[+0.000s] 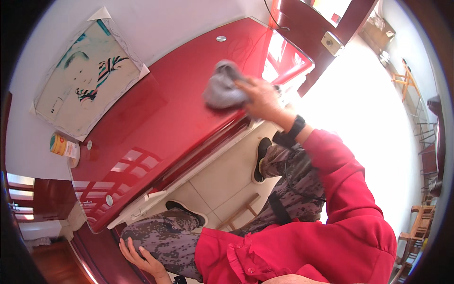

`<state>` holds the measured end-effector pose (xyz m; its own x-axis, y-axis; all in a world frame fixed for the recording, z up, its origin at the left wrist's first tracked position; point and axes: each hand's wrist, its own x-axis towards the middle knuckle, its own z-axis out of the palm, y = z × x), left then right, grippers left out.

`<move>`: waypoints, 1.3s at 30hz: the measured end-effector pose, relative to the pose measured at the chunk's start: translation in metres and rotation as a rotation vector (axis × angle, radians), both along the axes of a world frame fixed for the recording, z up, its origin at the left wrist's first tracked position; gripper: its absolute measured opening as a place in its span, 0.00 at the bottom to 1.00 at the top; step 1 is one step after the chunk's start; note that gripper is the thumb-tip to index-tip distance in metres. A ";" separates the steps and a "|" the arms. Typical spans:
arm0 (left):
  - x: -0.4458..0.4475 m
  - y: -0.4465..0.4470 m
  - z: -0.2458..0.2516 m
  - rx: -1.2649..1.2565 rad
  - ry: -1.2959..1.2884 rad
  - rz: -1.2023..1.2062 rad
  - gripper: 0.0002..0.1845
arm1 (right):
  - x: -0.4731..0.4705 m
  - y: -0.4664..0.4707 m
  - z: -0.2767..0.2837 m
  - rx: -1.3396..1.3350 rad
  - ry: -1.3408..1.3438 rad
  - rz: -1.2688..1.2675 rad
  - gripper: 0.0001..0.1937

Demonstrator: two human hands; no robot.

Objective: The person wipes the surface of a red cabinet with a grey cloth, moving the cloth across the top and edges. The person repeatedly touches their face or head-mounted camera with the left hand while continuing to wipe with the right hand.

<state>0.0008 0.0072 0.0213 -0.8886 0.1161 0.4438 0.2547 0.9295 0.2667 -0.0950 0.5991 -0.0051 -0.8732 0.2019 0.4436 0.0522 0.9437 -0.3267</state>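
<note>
My right hand (pixel 260 97) grips a bunched grey cloth (pixel 225 87) over the glossy red glass tabletop (pixel 184 96). The hand and cloth are somewhat blurred, and the cloth appears to touch the glass near the front edge. Lower left, my left hand (pixel 145 259) rests against the knee of my camouflage trousers (pixel 159 227), with its fingers apart and nothing in it. Round metal discs (pixel 109 200) show on the glass top.
A framed portrait print (pixel 88 74) leans against the wall at the back of the top. A yellow-lidded container (pixel 64 145) stands at its left end. Below are a white drawer edge (pixel 142 202) and a wooden stool (pixel 241 213). A beige box-shaped device (pixel 332 43) sits on the dark-red cabinet (pixel 301 21).
</note>
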 end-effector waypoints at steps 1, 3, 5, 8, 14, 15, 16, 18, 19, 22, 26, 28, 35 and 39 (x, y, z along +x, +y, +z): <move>0.001 0.000 -0.001 -0.002 0.008 0.003 0.23 | -0.005 -0.025 0.001 0.026 0.018 0.075 0.37; 0.003 -0.001 -0.002 -0.002 0.002 0.026 0.22 | -0.014 -0.063 0.004 0.025 0.013 0.297 0.37; 0.005 -0.002 -0.003 -0.015 0.017 0.021 0.22 | -0.019 -0.088 0.005 0.033 0.086 0.450 0.37; 0.007 -0.004 -0.005 -0.013 0.041 0.018 0.22 | -0.024 -0.094 0.005 0.038 0.146 0.448 0.35; 0.004 -0.004 -0.007 0.005 0.048 0.009 0.22 | -0.027 -0.010 -0.003 0.050 0.162 0.234 0.34; 0.002 -0.003 -0.007 0.004 0.048 0.009 0.22 | -0.026 0.012 -0.004 0.061 0.156 0.156 0.34; 0.000 -0.001 -0.007 0.000 0.046 0.002 0.22 | -0.026 0.036 -0.005 0.028 0.131 0.095 0.34; -0.002 0.001 -0.005 -0.009 0.046 -0.008 0.22 | -0.022 0.083 -0.006 -0.007 0.093 -0.077 0.33; -0.003 0.003 -0.004 -0.024 0.046 -0.006 0.22 | -0.020 0.106 -0.008 -0.009 0.080 -0.189 0.32; -0.005 0.007 -0.001 -0.053 0.043 -0.002 0.23 | -0.005 0.169 -0.015 -0.023 0.068 -0.418 0.32; -0.004 0.013 0.001 -0.044 0.031 -0.006 0.23 | 0.009 0.209 -0.028 -0.102 0.125 -0.680 0.32; -0.006 0.015 0.003 -0.042 0.026 -0.007 0.23 | 0.011 0.210 -0.030 -0.032 0.127 -0.639 0.32; -0.014 0.023 0.005 -0.067 0.014 -0.022 0.23 | -0.010 0.162 -0.012 0.085 0.088 -0.181 0.33; -0.015 0.022 0.003 -0.082 0.011 -0.016 0.23 | -0.031 0.153 -0.005 0.113 0.031 -0.142 0.33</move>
